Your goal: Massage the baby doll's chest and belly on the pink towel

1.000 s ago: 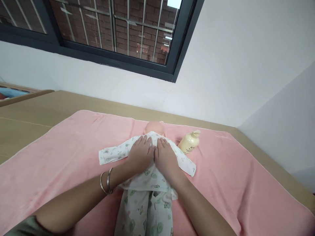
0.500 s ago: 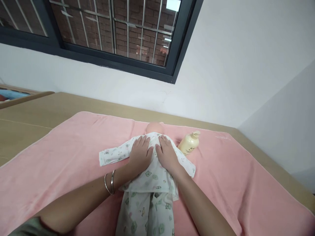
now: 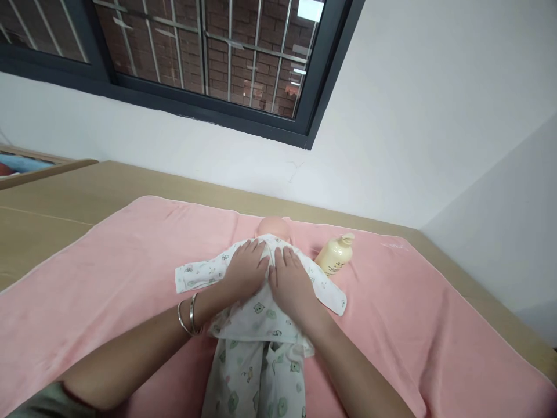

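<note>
A baby doll (image 3: pixel 272 225) lies on its back on a pink towel (image 3: pixel 108 273), dressed in a white printed top (image 3: pixel 195 274) and matching trousers (image 3: pixel 256 371). My left hand (image 3: pixel 244 269) lies flat on the doll's chest, fingers pointing toward its head. My right hand (image 3: pixel 289 280) rests flat beside it on the chest, the two hands touching at the thumbs. Neither hand grips anything. Two thin bangles (image 3: pixel 188 313) circle my left wrist.
A cream pump bottle (image 3: pixel 334 254) lies tilted on the towel just right of the doll. The towel covers a tan wooden surface (image 3: pixel 52 203) against a white wall (image 3: pixel 413 128). A dark-framed barred window (image 3: pixel 209 58) is above. A corner wall (image 3: pixel 509 232) rises at right.
My two hands slid back together on the doll's chest after being slightly apart half a second ago. The doll and bottle have not moved.
</note>
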